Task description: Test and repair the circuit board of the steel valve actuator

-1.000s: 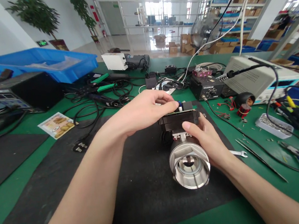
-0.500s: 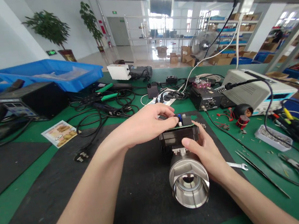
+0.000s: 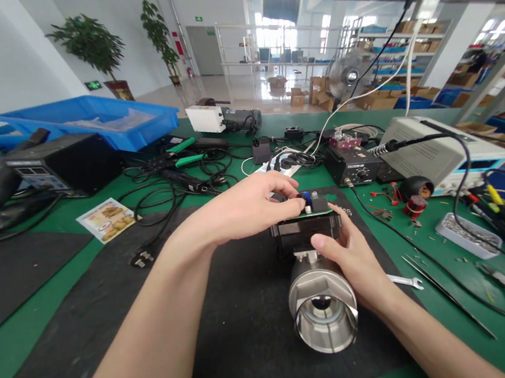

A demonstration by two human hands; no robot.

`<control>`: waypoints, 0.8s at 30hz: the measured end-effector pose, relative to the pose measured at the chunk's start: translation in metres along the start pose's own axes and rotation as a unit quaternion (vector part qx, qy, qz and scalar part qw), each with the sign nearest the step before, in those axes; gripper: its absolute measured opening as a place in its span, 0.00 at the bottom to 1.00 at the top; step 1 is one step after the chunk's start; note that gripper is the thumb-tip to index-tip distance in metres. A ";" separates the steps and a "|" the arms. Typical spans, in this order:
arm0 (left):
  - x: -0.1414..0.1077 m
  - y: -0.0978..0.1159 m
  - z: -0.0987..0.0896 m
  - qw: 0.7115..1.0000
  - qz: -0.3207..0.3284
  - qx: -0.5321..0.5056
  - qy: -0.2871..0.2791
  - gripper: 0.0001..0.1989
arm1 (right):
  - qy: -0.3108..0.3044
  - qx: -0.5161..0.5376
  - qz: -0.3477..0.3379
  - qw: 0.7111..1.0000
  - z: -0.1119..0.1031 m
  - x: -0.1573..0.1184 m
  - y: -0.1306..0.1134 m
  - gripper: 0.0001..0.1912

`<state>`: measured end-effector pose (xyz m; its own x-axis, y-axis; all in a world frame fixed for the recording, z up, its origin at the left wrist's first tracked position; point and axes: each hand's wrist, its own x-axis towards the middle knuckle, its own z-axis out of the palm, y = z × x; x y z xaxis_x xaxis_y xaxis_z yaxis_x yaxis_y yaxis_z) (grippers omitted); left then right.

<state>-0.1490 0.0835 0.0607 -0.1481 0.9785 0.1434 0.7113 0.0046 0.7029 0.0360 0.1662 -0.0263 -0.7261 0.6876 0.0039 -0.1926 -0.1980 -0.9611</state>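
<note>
Workshop floor (image 3: 202,90) stretches away behind a long green bench (image 3: 21,340), whose near part is covered by a black mat (image 3: 250,350). Far to the left lies a blue tray (image 3: 129,140); to the right stands a grey instrument (image 3: 408,150). Near the mat's right side is a steel valve (image 3: 318,273), its round mouth facing the wearer, with a black housing (image 3: 305,231) upright on top; whether the valve's full weight rests on the mat I cannot tell. It looks top-heavy, so a sideways push could tip it if the grip slackened. The right hand (image 3: 351,250) steadies the housing, thumb pressed to its front, fingers wrapped behind the right side with their tips hidden. The left hand (image 3: 264,206) arches over the top, thumb and forefinger close together, the others loosely curled; whether they pinch anything I cannot tell. Tweezers (image 3: 450,298) and a spanner (image 3: 407,281) lie to the right, the spanner just beside the right forearm, where a swing of the elbow might knock it. Beneath the left fingertips is the circuit board (image 3: 312,214); too hard a press there could bend or crack a small blue part (image 3: 307,196). Tiny scraps (image 3: 461,259) litter the right side and might, if brushed up, short the board.
</note>
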 end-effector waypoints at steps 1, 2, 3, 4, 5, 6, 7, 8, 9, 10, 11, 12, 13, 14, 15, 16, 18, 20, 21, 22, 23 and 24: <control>0.000 0.000 0.000 1.000 -0.002 -0.004 0.001 0.14 | 0.000 0.000 0.001 1.000 0.000 0.000 0.000 0.36; 0.000 -0.001 0.000 1.000 -0.005 -0.009 0.004 0.13 | 0.000 0.000 0.003 1.000 0.000 -0.001 0.000 0.36; 0.000 -0.001 0.001 1.000 -0.008 -0.015 0.007 0.13 | 0.002 0.000 0.004 1.000 0.000 -0.001 -0.001 0.37; 0.000 -0.002 0.001 1.000 -0.010 -0.021 0.009 0.13 | 0.004 -0.002 0.004 1.000 0.000 -0.001 -0.001 0.37; 0.000 -0.002 0.001 1.000 -0.010 -0.027 0.010 0.12 | 0.006 -0.005 0.004 1.000 0.000 -0.001 -0.001 0.37; 0.001 -0.002 0.001 0.999 -0.010 -0.031 0.010 0.12 | 0.009 -0.008 0.004 1.000 0.000 -0.002 -0.001 0.37; 0.001 -0.003 0.001 0.999 -0.009 -0.035 0.010 0.12 | 0.011 -0.011 0.003 1.000 0.000 -0.002 -0.001 0.37; 0.001 -0.003 0.001 0.999 -0.009 -0.037 0.011 0.12 | 0.014 -0.014 0.002 1.000 0.000 -0.002 0.000 0.38; 0.001 -0.003 0.001 0.999 -0.008 -0.040 0.012 0.11 | 0.014 -0.017 0.002 1.000 0.000 -0.002 0.000 0.38; 0.000 -0.003 0.002 0.999 -0.008 -0.042 0.012 0.11 | 0.014 -0.021 0.002 1.000 0.000 -0.001 0.000 0.38; 0.000 -0.002 0.002 0.999 -0.009 -0.043 0.012 0.11 | 0.013 -0.023 0.000 1.000 0.000 -0.001 0.000 0.38; 0.000 -0.002 0.002 0.999 -0.010 -0.045 0.012 0.11 | 0.011 -0.025 -0.002 1.000 0.000 -0.001 0.001 0.38; 0.000 -0.002 0.001 0.999 -0.011 -0.046 0.012 0.11 | 0.010 -0.027 -0.003 1.000 0.000 -0.001 0.001 0.37; 0.000 -0.001 0.001 0.999 -0.011 -0.047 0.011 0.11 | 0.009 -0.027 -0.004 1.000 0.000 -0.001 0.001 0.37; 0.001 -0.001 0.001 0.999 -0.011 -0.048 0.012 0.11 | 0.008 -0.026 -0.004 1.000 -0.001 -0.001 0.001 0.37; 0.001 -0.001 0.001 0.999 -0.010 -0.048 0.013 0.11 | 0.009 -0.024 -0.002 1.000 -0.001 -0.001 0.000 0.37; 0.001 -0.001 0.001 0.999 -0.009 -0.043 0.013 0.11 | 0.008 -0.016 0.002 1.000 -0.001 -0.001 0.000 0.37; 0.001 -0.001 0.001 0.999 -0.007 -0.036 0.010 0.12 | 0.005 -0.007 0.002 1.000 -0.001 -0.001 0.000 0.36; 0.001 -0.001 0.001 0.999 -0.007 -0.033 0.008 0.12 | 0.003 -0.004 0.000 1.000 0.000 -0.001 0.000 0.36; 0.001 -0.001 0.001 0.999 -0.007 -0.030 0.007 0.12 | 0.001 -0.002 -0.002 1.000 0.000 -0.001 0.000 0.35; 0.001 -0.001 0.000 1.000 -0.007 -0.029 0.007 0.12 | 0.000 0.000 -0.003 1.000 0.000 -0.001 0.000 0.35; 0.001 -0.001 0.000 1.000 -0.006 -0.029 0.008 0.12 | 0.000 0.001 -0.003 1.000 0.000 -0.001 0.000 0.35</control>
<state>-0.1496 0.0841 0.0598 -0.1681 0.9751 0.1447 0.6687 0.0049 0.7435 0.0364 0.1655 -0.0259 -0.7248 0.6889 0.0104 -0.1993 -0.1951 -0.9603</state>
